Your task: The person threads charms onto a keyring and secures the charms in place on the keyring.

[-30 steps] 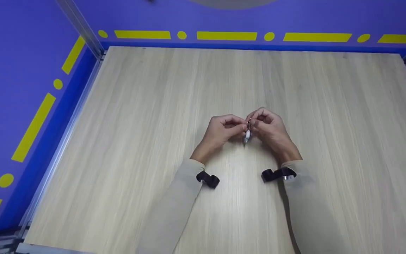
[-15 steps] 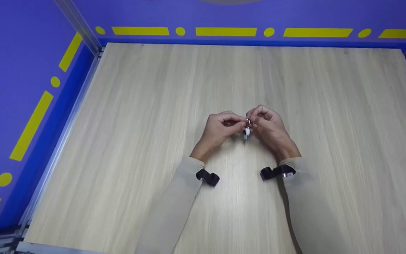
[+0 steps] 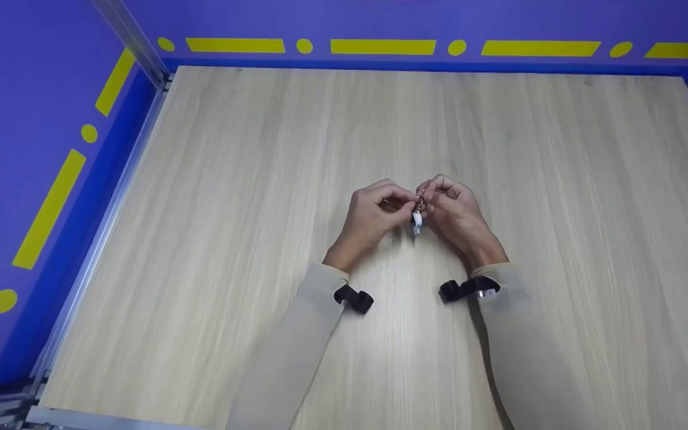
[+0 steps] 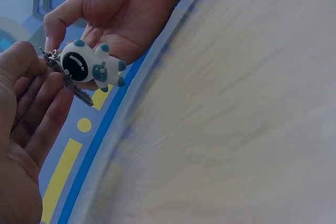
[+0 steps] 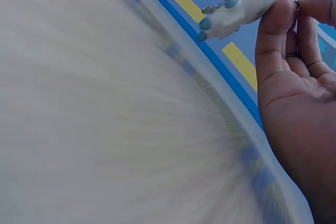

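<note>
Nearest us, two beige sleeves (image 3: pixel 296 349) enter from the bottom edge, black wrist devices (image 3: pixel 354 298) at the cuffs. Next out, we have the left hand (image 3: pixel 372 212), thumb and fingers pinching the metal links (image 4: pixel 51 56) of an astronaut keychain (image 4: pixel 86 69); the right hand (image 3: pixel 458 215) pinches the links too, just beside. We can't tell which link each has. The keychain hangs between both hands, white with teal spots and a dark visor, a flat metal piece (image 4: pixel 80 93) next to it. Beyond, we get wood-grain tabletop (image 3: pixel 230 179), then blue wall (image 3: pixel 380 18) with yellow bars (image 3: pixel 235 45) and dots.
</note>
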`<control>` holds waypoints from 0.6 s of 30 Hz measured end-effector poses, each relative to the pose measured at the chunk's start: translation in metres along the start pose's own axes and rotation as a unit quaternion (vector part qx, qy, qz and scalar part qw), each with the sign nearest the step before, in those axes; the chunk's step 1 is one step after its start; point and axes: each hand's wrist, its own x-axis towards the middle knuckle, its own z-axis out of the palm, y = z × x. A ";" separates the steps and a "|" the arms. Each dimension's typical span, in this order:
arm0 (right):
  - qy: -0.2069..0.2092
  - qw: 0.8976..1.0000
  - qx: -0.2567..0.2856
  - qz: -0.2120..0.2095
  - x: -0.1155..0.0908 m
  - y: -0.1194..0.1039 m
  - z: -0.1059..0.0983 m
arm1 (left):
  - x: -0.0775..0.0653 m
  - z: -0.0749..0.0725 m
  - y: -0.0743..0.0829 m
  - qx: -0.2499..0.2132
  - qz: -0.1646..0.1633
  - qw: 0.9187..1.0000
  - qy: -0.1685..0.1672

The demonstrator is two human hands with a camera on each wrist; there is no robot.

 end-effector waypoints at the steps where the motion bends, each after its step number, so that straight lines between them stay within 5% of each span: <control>1: 0.001 1.000 0.003 -0.002 0.000 0.001 0.000 | 0.000 0.001 0.000 0.008 0.010 1.000 0.003; 10: 0.021 0.999 0.033 0.008 0.003 0.005 0.008 | -0.001 0.005 0.000 0.125 0.107 0.985 0.049; 18: 0.014 0.999 -0.032 -0.017 0.000 -0.010 0.011 | 0.002 0.001 0.004 0.202 0.131 0.970 0.044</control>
